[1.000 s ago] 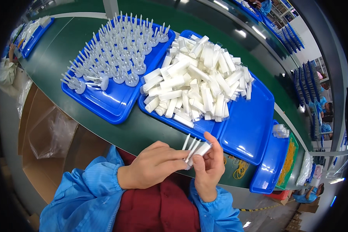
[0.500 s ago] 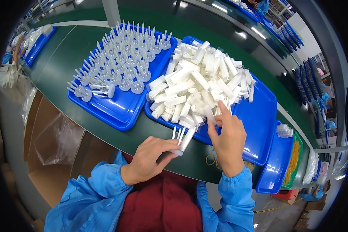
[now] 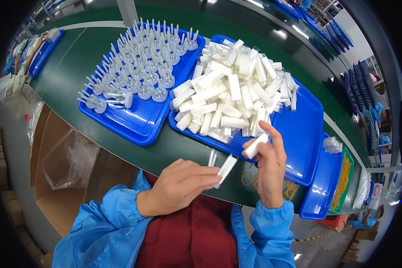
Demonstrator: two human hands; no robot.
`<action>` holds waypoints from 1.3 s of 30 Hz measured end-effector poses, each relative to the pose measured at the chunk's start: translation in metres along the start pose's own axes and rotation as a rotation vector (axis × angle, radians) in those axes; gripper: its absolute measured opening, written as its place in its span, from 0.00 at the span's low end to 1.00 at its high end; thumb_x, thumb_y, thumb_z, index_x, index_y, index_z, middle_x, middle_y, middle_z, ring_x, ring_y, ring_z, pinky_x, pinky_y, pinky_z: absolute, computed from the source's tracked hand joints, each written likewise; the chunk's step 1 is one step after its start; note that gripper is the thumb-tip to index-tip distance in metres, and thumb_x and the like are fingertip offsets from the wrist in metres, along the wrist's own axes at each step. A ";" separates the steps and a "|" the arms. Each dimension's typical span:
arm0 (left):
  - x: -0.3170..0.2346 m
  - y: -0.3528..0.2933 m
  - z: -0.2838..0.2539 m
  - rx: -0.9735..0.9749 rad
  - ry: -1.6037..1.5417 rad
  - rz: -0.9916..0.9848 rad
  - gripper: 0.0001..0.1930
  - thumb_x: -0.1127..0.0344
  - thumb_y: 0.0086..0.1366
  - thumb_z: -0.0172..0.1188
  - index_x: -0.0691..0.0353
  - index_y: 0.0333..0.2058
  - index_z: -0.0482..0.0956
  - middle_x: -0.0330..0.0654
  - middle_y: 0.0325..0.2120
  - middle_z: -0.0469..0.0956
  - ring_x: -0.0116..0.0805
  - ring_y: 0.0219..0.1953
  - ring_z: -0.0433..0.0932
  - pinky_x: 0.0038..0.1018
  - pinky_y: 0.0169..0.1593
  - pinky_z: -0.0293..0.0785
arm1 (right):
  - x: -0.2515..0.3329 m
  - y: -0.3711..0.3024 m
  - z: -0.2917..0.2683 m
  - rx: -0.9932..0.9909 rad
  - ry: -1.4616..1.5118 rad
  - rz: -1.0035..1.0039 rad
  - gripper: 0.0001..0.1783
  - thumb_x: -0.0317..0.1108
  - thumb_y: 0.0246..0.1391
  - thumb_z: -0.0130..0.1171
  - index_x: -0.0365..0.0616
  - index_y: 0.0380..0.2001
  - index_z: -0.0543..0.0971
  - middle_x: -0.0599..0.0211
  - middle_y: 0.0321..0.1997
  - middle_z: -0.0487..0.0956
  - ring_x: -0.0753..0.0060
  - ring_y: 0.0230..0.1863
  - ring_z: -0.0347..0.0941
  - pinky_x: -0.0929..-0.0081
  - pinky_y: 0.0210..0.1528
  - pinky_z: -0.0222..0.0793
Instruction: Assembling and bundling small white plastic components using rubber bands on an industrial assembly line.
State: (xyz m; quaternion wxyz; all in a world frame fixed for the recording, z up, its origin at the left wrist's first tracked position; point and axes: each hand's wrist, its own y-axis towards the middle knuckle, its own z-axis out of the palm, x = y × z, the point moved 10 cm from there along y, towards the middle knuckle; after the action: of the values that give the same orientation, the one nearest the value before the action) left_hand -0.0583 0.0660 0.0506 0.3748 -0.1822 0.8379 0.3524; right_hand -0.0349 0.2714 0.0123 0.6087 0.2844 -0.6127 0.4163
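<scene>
And here's the tube (image 3: pixel 257 146), up in the right hand (image 3: pixel 272 163), just off the near edge of the heap (image 3: pixel 234 87). Thumb and fingers are closed around it, index finger sticking out past it.

Over at eight o'clock from the tube, the left hand (image 3: pixel 178 183) is pinched tight on a pronged piece (image 3: pixel 213 157), with a second tube (image 3: pixel 228 167) standing beside the prongs. Is it fitted over a prong? Can't tell, the fingers hide the base!

The step in hand looks like picking up a tube while the left hand steadies its piece. The next move, I'd judge, calls for a light pinch and careful lining-up.

And the look of it: white, stubby, smooth, tilted with its near end toward eight o'clock, apart from the second tube.

Outward now! Heap at eleven o'clock, clear film showing at many ends. Ten o'clock, a blue tray (image 3: pixel 131 123) crowded with pronged stands (image 3: pixel 140 71), mostly upright. Five o'clock, yellow bands (image 3: pixel 290 190) loose on the green counter (image 3: pixel 178 149). Four o'clock, a green tray (image 3: pixel 342 178) full of more.
</scene>
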 end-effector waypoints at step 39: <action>-0.012 0.013 0.005 0.196 -0.316 0.061 0.16 0.80 0.55 0.69 0.55 0.42 0.87 0.36 0.41 0.82 0.34 0.39 0.78 0.30 0.45 0.71 | -0.001 -0.019 -0.011 0.128 -0.262 -0.090 0.15 0.34 0.64 0.62 0.37 0.24 0.81 0.73 0.24 0.80 0.86 0.27 0.69 0.80 0.30 0.61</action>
State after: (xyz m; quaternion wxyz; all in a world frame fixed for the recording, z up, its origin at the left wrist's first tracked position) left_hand -0.0554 0.0787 0.0633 0.5069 -0.0617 0.8040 0.3047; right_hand -0.0125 0.2714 0.0134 0.5223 0.4016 -0.6457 0.3860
